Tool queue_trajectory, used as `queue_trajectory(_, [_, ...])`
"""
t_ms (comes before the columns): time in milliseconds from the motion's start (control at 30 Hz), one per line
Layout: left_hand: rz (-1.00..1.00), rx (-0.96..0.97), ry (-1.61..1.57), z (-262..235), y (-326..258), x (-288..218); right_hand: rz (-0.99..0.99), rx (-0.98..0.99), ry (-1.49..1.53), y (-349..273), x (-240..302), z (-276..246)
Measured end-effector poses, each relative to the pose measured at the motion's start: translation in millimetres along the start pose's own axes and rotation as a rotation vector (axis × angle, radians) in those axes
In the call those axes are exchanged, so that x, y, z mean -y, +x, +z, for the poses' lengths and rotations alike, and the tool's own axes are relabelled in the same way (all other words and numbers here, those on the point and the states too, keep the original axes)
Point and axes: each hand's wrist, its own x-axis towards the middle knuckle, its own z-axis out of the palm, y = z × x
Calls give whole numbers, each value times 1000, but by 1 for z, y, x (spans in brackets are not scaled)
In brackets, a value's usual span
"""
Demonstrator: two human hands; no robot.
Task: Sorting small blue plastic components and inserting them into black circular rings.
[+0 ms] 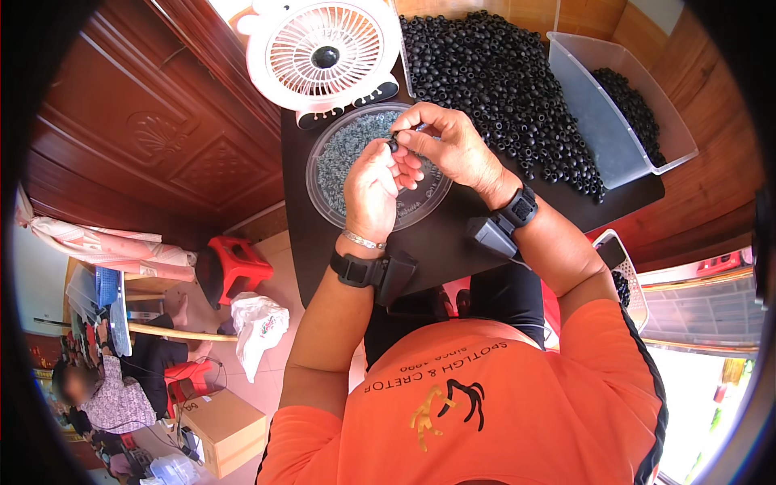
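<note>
My left hand holds a small black rounded piece between thumb and index finger, its other fingers curled. Close against it, my right hand is closed in a pinch at the same piece; whatever its fingertips grip is too small to make out. Both hands are over a round clear tray that holds many tiny light-blue pieces. To the right of the hands, a large heap of black hollow beads spreads over the dark table.
A white fan stands behind the tray. At the far right, a clear bin lies tilted with more black beads inside. A white basket sits beside my right arm. Leftward on the floor are a red stool, a white bag and a seated person.
</note>
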Motion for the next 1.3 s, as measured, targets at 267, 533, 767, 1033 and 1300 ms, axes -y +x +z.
queue_trajectory(267, [-12,0,-16,-2,0,1,-222,-59,-240,2,-3,0])
queue_trajectory(533, [-5,-17,9,-3,2,5,-282,-50,-350,2,-5,1])
queue_trajectory(767, [-87,0,-264,-12,4,10,-250,-72,-311,2,-14,13])
queue_trajectory(1033, [-127,-124,-320,1,2,8,-339,-113,-558,2,-13,12])
queue_trajectory(1300, [-46,-89,-129,0,1,12,-546,-149,-737,0,-12,8])
